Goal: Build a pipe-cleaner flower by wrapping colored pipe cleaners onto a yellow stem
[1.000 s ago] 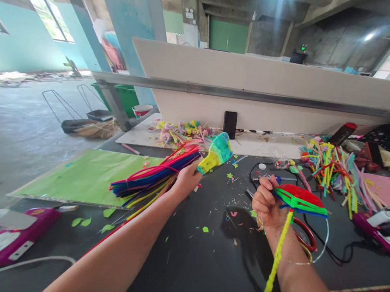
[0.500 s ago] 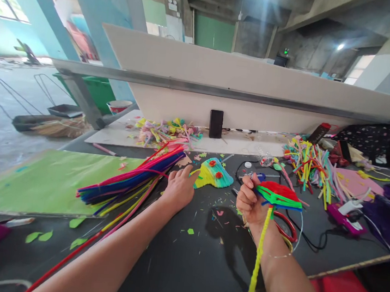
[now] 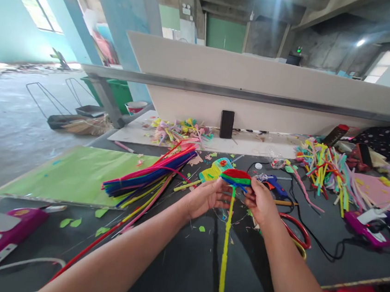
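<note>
Between my two hands is a pipe-cleaner piece (image 3: 236,174), red on top with green and blue bands below and a long yellow stem hanging down. My left hand (image 3: 206,197) pinches its left end, and my right hand (image 3: 261,200) grips the right end. Behind it, partly covered, lies a yellow and light-blue fuzzy shape (image 3: 213,170) with a red flower on it. To the left rests a bundle of pipe cleaners (image 3: 146,173) in pink, blue and yellow. A blue glue gun (image 3: 277,187) lies just beyond my right hand, with red-handled scissors (image 3: 299,229) beside my right forearm.
A black phone (image 3: 227,124) leans upright against the white board. Piles of pipe-cleaner scraps (image 3: 178,132) and cut pieces (image 3: 328,171) lie at the back. Green sheets (image 3: 74,170) cover the left side. Purple power strips (image 3: 4,233) and cables lie at both sides.
My left hand has moved right from beside the fuzzy shape and taken hold of the piece's left end. My right hand has brought it toward the middle, its stem hanging straight.
</note>
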Action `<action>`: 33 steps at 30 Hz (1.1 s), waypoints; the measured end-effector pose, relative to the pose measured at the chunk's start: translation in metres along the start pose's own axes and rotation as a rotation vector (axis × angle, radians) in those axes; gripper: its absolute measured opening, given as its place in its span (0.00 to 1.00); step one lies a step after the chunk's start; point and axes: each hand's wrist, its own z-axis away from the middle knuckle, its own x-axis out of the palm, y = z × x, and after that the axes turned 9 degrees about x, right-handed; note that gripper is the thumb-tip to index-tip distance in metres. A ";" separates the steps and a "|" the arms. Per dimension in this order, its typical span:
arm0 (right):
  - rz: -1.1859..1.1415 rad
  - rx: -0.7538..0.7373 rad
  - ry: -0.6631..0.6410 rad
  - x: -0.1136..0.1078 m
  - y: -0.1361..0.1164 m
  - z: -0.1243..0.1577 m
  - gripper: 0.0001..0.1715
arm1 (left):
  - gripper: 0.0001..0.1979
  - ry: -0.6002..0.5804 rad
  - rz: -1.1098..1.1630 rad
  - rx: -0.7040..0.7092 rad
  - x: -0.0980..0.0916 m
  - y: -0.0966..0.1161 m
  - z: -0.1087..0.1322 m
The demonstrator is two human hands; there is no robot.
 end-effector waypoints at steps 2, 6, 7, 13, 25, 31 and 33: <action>0.038 -0.011 -0.017 0.002 0.000 0.002 0.24 | 0.18 0.076 0.011 -0.014 -0.002 -0.002 -0.001; 0.125 -0.021 -0.066 0.007 0.001 0.008 0.20 | 0.15 0.208 -0.012 -0.065 -0.003 -0.007 -0.002; 0.153 -0.025 -0.074 0.008 0.002 0.009 0.19 | 0.15 0.212 -0.023 -0.076 -0.003 -0.009 -0.002; 0.311 -0.005 -0.119 0.010 0.003 0.014 0.17 | 0.15 0.236 -0.046 -0.115 -0.006 -0.014 -0.002; 0.345 -0.058 -0.113 0.010 0.008 0.010 0.14 | 0.17 0.189 -0.063 -0.031 -0.006 -0.023 -0.001; 0.322 -0.039 -0.087 0.008 0.006 0.009 0.15 | 0.17 0.129 -0.077 -0.054 -0.011 -0.023 0.000; 0.332 -0.024 -0.099 0.008 0.006 0.010 0.16 | 0.17 0.135 -0.084 -0.053 -0.011 -0.024 0.000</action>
